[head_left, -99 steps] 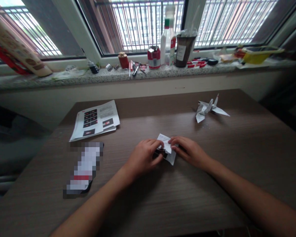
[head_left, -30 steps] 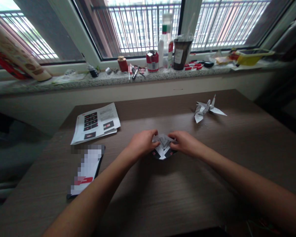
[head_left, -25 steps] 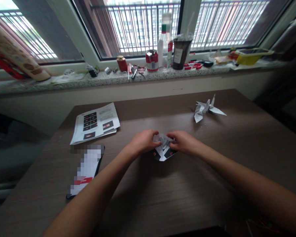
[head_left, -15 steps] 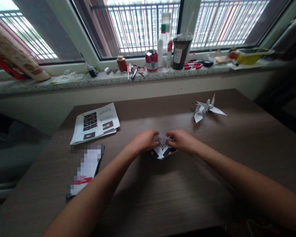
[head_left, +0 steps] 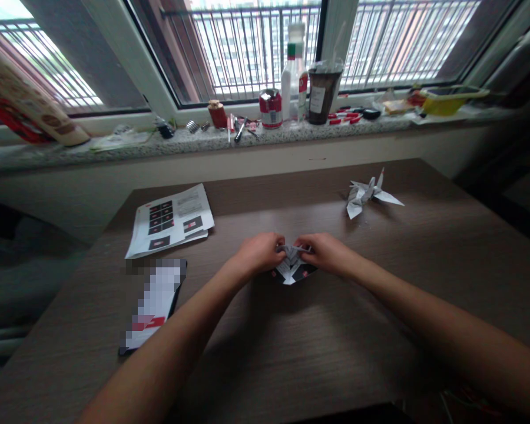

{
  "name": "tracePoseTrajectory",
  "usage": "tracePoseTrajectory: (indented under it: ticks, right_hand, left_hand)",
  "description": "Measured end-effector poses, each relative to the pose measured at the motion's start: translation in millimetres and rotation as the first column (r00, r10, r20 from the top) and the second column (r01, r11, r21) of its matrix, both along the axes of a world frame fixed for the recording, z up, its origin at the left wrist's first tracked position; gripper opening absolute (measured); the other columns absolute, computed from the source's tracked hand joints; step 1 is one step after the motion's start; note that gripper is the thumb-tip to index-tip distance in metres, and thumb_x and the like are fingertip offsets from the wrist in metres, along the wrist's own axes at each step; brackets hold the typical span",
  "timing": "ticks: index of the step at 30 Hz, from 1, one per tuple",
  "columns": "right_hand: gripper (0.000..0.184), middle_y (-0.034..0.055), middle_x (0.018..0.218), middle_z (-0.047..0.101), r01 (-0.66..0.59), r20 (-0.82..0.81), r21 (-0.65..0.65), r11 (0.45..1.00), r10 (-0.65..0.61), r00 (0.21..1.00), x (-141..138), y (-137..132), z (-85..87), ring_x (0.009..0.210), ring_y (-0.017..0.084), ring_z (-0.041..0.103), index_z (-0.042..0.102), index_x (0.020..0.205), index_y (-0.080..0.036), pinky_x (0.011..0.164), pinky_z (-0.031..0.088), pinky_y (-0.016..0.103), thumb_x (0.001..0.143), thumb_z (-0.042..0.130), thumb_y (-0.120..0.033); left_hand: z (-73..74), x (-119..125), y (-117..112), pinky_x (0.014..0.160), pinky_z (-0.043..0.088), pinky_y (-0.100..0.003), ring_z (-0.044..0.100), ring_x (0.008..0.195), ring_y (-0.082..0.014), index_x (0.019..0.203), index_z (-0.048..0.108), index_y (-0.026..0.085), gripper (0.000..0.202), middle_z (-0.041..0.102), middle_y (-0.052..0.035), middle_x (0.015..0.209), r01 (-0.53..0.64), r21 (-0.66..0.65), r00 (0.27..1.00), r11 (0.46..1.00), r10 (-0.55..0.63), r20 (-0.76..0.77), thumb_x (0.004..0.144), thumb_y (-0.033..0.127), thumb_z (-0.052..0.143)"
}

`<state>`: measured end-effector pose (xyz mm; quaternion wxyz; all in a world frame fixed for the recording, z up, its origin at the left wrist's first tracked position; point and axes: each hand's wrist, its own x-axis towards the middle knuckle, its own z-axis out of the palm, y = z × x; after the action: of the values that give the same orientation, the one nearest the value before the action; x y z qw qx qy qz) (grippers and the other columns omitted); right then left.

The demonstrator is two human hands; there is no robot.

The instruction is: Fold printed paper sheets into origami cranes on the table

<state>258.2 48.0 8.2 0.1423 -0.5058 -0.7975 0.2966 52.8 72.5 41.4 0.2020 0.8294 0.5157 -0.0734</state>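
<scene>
Between my two hands is a small piece of folded printed paper (head_left: 290,273), white with dark patches and small red marks, just over the middle of the table. My left hand (head_left: 265,250) pinches its left side between thumb and fingers. On the right side, my right hand (head_left: 320,249) grips it the same way. The paper's top layer is lifted between the fingertips, and its pointed end faces me. Fingers cover both side edges. Farther back on the right rest folded paper cranes (head_left: 367,194); how many cannot be told.
Printed sheets (head_left: 181,215) lie at the table's left, with a phone-like flat object (head_left: 154,306), partly blurred out, beside my left forearm. Along the windowsill (head_left: 203,140) stand a can (head_left: 271,109), a clear bottle (head_left: 291,82), a dark drink cup (head_left: 322,94) and red-handled tools (head_left: 347,118).
The paper's upper edge has opened slightly and stands flatter between my fingers. My hands have barely moved, and the other things stay in place.
</scene>
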Motion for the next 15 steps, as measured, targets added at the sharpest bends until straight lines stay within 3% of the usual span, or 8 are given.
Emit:
tracePoseTrajectory:
  ticks: [15]
  right_hand:
    - [0.014, 0.0055, 0.087, 0.078, -0.020, -0.023, 0.021, 1.000, 0.020, 1.000, -0.4, -5.9, -0.5, 0.076, 0.017, 0.069, 0.075, 0.094, -0.017, 0.066, 0.040, 0.024, 0.089, 0.064, -0.011]
  left_hand:
    - [-5.7, 1.3, -4.1, 0.067, 0.042, -0.029, 0.070, 0.080, -0.0248, 0.096, 0.073, 0.022, 0.018, 0.075, -0.0090, 0.087, 0.056, 0.109, 0.998, 0.992, -0.059, 0.028, 0.097, 0.031, 0.058]
